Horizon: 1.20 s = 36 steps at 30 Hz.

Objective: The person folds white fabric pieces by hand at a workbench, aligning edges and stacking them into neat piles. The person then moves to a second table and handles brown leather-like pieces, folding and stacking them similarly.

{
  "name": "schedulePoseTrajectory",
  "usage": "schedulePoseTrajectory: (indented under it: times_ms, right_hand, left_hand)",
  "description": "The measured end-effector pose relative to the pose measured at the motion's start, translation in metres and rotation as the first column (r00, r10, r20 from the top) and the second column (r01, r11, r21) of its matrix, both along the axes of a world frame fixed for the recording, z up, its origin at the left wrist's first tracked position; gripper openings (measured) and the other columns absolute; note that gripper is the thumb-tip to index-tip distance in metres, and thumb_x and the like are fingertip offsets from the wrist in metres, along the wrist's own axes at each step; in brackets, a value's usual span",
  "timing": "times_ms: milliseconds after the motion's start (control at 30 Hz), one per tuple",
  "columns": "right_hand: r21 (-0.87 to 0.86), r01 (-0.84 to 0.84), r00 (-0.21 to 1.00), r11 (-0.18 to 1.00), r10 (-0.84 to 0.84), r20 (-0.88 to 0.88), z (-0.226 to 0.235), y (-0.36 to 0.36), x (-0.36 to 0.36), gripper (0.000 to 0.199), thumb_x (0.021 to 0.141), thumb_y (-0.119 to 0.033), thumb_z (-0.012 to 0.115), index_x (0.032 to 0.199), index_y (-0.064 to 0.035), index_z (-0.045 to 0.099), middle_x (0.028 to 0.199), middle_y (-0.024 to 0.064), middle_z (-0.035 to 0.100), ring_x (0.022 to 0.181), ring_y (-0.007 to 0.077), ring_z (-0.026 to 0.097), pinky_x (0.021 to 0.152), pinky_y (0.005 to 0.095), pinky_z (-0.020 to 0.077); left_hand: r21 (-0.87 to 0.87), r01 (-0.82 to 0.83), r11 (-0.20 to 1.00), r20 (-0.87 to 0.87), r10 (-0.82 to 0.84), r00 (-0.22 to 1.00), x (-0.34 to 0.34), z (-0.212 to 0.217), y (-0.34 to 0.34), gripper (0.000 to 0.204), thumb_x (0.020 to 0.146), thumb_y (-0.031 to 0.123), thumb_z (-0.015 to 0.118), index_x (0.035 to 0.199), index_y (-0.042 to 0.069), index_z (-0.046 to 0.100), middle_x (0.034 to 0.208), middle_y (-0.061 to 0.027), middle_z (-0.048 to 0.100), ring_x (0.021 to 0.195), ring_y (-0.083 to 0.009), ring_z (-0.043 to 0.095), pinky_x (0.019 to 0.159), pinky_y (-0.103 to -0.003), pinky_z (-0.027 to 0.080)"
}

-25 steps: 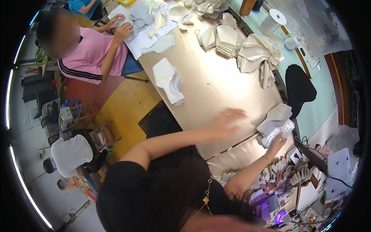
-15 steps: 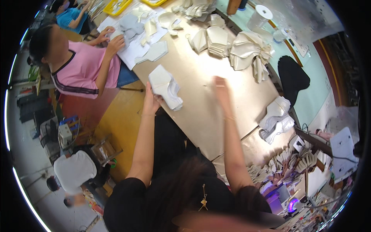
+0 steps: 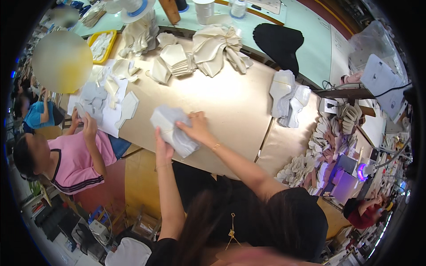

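Over the near edge of the tan table [image 3: 213,102] I hold a bundle of pale grey-white cut pieces [image 3: 171,119], somewhat blurred. My left hand [image 3: 164,148] grips its near left side, thumb up along the edge. From the right, my right hand [image 3: 197,127] closes on the bundle, with the thumb over its top and some fingers hidden or curled beside it. A thin yellowish line, perhaps a band, crosses the stack. Another pair of similar grey-white bundles [image 3: 284,95] lies to the right on the table.
Cream bundles [image 3: 213,48] line the table's far side. To the left, a person in pink [image 3: 80,155] handles grey pieces [image 3: 93,99] on white paper. A yellow tray [image 3: 111,46], thread spools [image 3: 204,11], a black shaped piece [image 3: 279,42] and a heap of small pieces [image 3: 328,146] stand around.
My right hand has come from the middle of the table across to the left and taken hold of the bundle beside my left hand. The view has turned toward the right.
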State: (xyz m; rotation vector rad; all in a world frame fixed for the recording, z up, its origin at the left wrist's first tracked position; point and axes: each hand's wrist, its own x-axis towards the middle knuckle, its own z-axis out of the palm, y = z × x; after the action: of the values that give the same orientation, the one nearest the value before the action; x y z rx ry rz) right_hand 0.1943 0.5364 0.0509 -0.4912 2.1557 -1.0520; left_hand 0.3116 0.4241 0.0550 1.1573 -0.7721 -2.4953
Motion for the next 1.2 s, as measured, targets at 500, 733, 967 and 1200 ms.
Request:
schedulePoseTrajectory:
  times_ms: [500,733,967,1200]
  right_hand:
    - [0.307,0.434,0.719,0.847,-0.119,-0.685,0.025,0.226,-0.174,0.066,0.081,-0.028,0.072,0.133,0.0043,0.046,0.116,0.0213,0.046,0.103,0.0395,0.046,0.091,0.0461,0.0404]
    - [-0.043,0.238,0.649,0.97,-0.191,-0.736,0.093,0.14,-0.194,0.046,0.084,-0.019,0.067,0.126,-0.004,0.055,0.119,0.0191,0.049,0.111,0.0363,0.047,0.096,0.0464,0.0381]
    - [-0.201,-0.305,0.755,0.931,0.107,-0.647,0.073,-0.029,-0.19,0.028,0.086,-0.016,0.064,0.112,-0.0039,0.064,0.115,0.0147,0.057,0.108,0.0307,0.053,0.094,0.0387,0.0435]
    - [0.056,-0.534,0.465,0.843,0.349,-0.813,0.024,-0.111,-0.205,0.036,0.077,-0.011,0.069,0.112,-0.0024,0.065,0.124,0.0147,0.058,0.117,0.0322,0.052,0.101,0.0399,0.0419]
  left_hand:
    - [-0.727,0.632,0.269,0.419,-0.555,0.719,-0.278,-0.021,0.182,0.064,0.097,0.038,0.049,0.144,-0.001,0.031,0.139,-0.0285,0.042,0.129,-0.0346,0.045,0.105,-0.041,0.038]
    - [-0.649,0.745,0.156,0.602,-0.493,0.628,-0.27,-0.03,0.18,0.06,0.098,0.04,0.039,0.147,0.006,0.03,0.144,-0.0263,0.037,0.134,-0.0388,0.036,0.112,-0.042,0.029]
    - [-0.817,0.576,-0.013,0.403,-0.726,0.556,-0.223,-0.02,0.147,0.054,0.091,0.031,0.053,0.138,0.006,0.044,0.139,-0.0222,0.045,0.128,-0.0346,0.045,0.107,-0.042,0.036]
    - [-0.604,0.771,0.201,0.579,-0.554,0.598,-0.146,0.004,0.056,0.037,0.092,0.029,0.055,0.115,0.001,0.061,0.117,-0.0207,0.063,0.111,-0.0362,0.058,0.098,-0.041,0.044]
